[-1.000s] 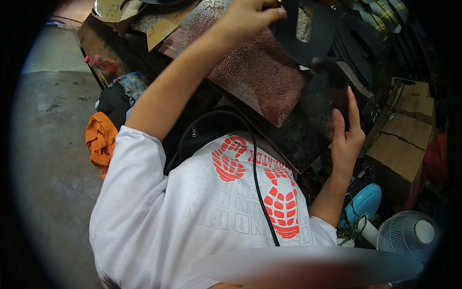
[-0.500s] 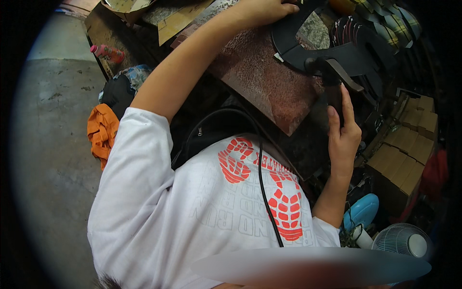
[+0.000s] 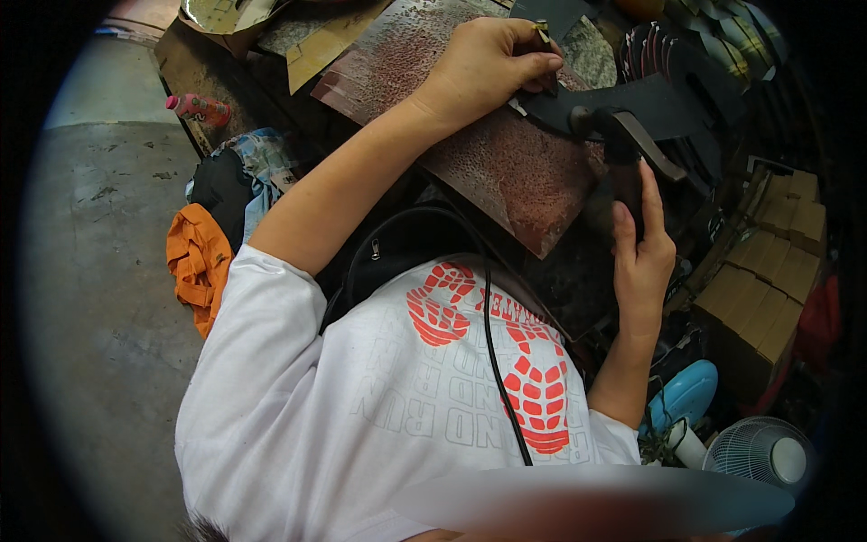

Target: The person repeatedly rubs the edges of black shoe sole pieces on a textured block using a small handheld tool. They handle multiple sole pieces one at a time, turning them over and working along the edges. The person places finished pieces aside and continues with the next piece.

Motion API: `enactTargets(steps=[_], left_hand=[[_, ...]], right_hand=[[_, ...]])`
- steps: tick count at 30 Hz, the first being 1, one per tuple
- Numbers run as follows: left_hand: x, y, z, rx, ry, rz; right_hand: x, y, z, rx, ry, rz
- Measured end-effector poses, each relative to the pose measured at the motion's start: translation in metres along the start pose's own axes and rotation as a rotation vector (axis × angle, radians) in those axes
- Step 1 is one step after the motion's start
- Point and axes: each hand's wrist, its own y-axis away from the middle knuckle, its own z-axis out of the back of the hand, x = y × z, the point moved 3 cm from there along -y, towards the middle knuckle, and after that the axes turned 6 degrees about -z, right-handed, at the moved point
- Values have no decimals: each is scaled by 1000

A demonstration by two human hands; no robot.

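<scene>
My left hand (image 3: 488,72) is closed in a pinch around a slim dark punch (image 3: 545,41) with a yellowish top. It stands nearly upright over the left end of a curved black sheet piece (image 3: 623,101), possibly leather, which has a small whitish bit at that end. The piece lies on a pitted reddish-brown board (image 3: 515,181). My right hand (image 3: 645,257) grips the dark handle of a hammer (image 3: 632,140). The hammer's head is over the black piece, right of the punch; whether they touch, I cannot tell. The punch's tip is hidden.
More black pieces (image 3: 664,54) stand stacked at the far right. Cardboard boxes (image 3: 754,280), a blue round object (image 3: 686,393) and a fan (image 3: 759,452) are to the right. A pink-capped bottle (image 3: 199,109) and orange cloth (image 3: 199,262) lie left.
My left hand has come nearer to me, bringing the punch over the black piece's left end. My right hand and the hammer have hardly moved.
</scene>
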Motion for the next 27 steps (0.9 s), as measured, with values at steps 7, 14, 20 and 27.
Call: enactTargets(steps=[7,14,20,27], left_hand=[[9,0,-4,-121,155,-5],[12,-1,-4,-64,201,194],[5,-4,-8,-45,-217,-171],[-13,-1,-24,-69,-626,-625]], right_hand=[[6,-1,1,-13,-5,16],[-10,0,-1,-11,11,16],[6,-8,21,-81,-37,160],[92,-8,101,6,-703,741]])
